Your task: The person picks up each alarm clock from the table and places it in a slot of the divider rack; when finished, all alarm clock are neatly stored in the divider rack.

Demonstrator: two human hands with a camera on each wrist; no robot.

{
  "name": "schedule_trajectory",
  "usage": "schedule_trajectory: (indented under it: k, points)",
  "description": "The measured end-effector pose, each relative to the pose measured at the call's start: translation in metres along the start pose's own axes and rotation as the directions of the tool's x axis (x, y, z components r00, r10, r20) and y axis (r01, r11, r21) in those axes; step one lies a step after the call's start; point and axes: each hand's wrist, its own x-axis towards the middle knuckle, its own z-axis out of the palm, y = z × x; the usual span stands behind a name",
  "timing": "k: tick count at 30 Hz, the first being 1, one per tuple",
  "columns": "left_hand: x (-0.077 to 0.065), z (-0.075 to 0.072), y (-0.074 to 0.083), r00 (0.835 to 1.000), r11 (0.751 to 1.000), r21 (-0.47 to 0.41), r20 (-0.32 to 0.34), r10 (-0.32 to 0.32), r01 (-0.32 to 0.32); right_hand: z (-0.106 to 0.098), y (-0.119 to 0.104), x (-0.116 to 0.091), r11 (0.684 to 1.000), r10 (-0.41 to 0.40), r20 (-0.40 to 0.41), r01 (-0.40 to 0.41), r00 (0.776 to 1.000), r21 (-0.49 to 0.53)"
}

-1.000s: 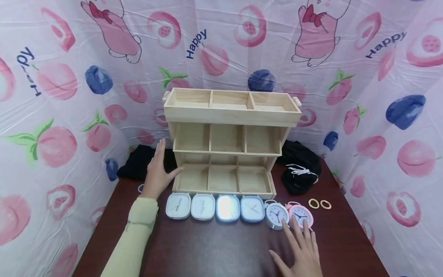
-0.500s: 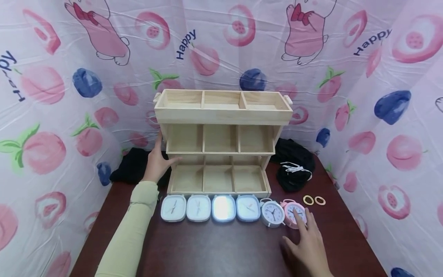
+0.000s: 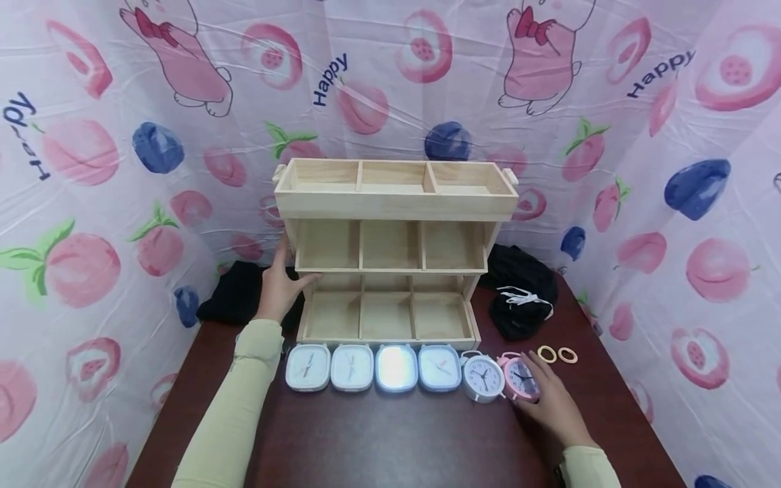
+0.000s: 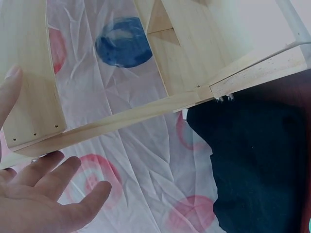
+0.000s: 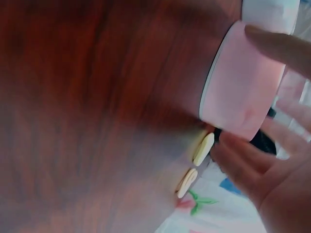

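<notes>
The pink alarm clock (image 3: 519,377) lies face up at the right end of a row of clocks. My right hand (image 3: 558,407) holds it, thumb at the near side and fingers at the far side; in the right wrist view, the thumb (image 5: 277,46) touches the pink casing (image 5: 243,80). At the left side of the wooden tiered organizer (image 3: 393,205), my left hand (image 3: 276,291) rests with its thumb in front. The left wrist view has its fingers (image 4: 53,177) extended below a wooden strut (image 4: 116,119), loosely spread.
Left of the pink clock lie a round white alarm clock (image 3: 484,377) and several square clocks (image 3: 351,368). Two small rings (image 3: 567,355) sit at the right. Black cloth (image 3: 232,295) and a black drawstring bag (image 3: 518,305) flank the organizer. Printed curtains (image 3: 390,81) surround the table (image 3: 378,434).
My left hand has moved in against the organizer's side. My right hand has come up and rightward round the pink alarm clock, which now tilts slightly in its grip.
</notes>
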Motion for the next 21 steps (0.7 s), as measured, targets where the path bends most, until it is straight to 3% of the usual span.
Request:
schedule_trajectory:
  k: [6,21]
  points:
    - [0.000,0.000,-0.001,1.000,1.000,0.013,-0.008,0.006,-0.006,0.001,0.008,0.016,0.998,-0.056,0.030,0.056,0.998,0.007]
    - [0.000,-0.001,0.002,1.000,1.000,-0.004,0.002,-0.005,0.005,-0.010,0.000,0.034,0.995,-0.020,0.075,0.027,0.997,-0.095]
